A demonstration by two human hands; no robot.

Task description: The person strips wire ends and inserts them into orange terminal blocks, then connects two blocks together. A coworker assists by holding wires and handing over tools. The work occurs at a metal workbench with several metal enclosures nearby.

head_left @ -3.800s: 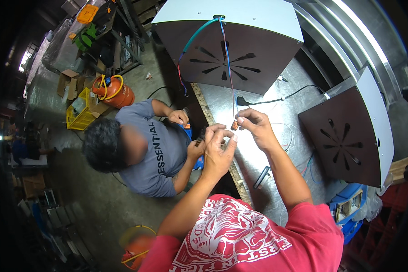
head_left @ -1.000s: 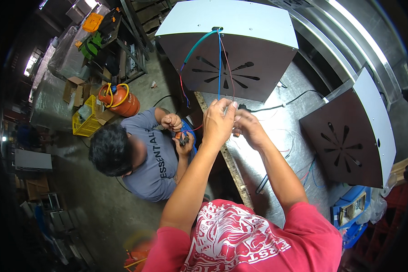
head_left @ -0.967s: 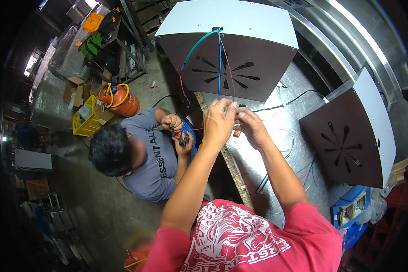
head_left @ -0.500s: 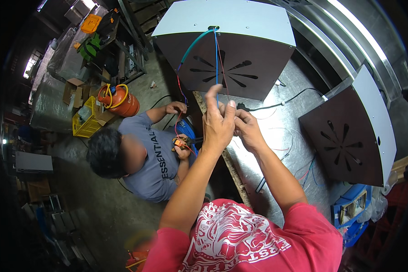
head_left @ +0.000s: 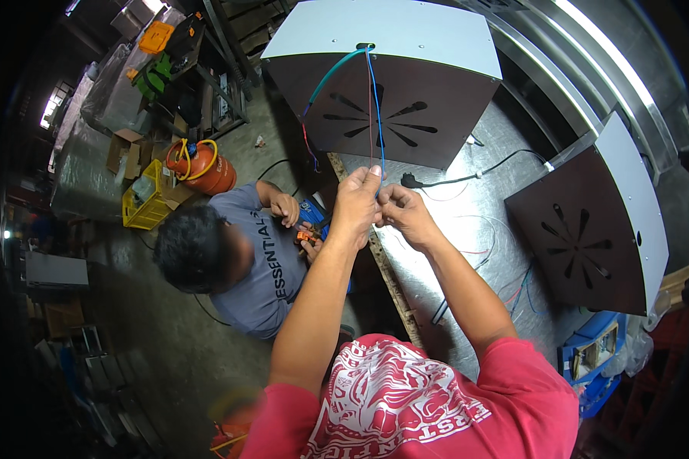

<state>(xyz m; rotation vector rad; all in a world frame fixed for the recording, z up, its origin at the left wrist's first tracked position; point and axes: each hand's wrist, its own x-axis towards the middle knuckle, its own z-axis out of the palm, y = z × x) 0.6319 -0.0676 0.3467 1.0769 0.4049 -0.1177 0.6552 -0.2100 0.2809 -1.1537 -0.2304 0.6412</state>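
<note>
A blue wire (head_left: 377, 107) and a thin reddish wire (head_left: 370, 126) run from a hole in the top of a box (head_left: 314, 32) with a pale top and a dark vented front. My left hand (head_left: 354, 208) pinches both wires between thumb and fingers, just off the front. Close beside it, my right hand (head_left: 407, 217) is closed with its fingertips on the wires' lower ends; the exact grip is partly hidden. From the same hole a green sleeve (head_left: 331, 75) curves left, with loose red and blue wire ends (head_left: 309, 145) hanging from it.
A co-worker in a grey shirt (head_left: 260, 264) sits at left holding an orange tool (head_left: 306, 234). A black plug (head_left: 410, 181) lies on the metal table (head_left: 467, 206). Another vented box (head_left: 582, 229) stands right, above a blue case (head_left: 589, 348). An orange gas cylinder (head_left: 203, 170) stands on the floor.
My left hand's raised fingers have folded down onto the wires, and my right hand has drawn slightly clear of it. The co-worker's hand has let go of the hanging wire ends and moved down.
</note>
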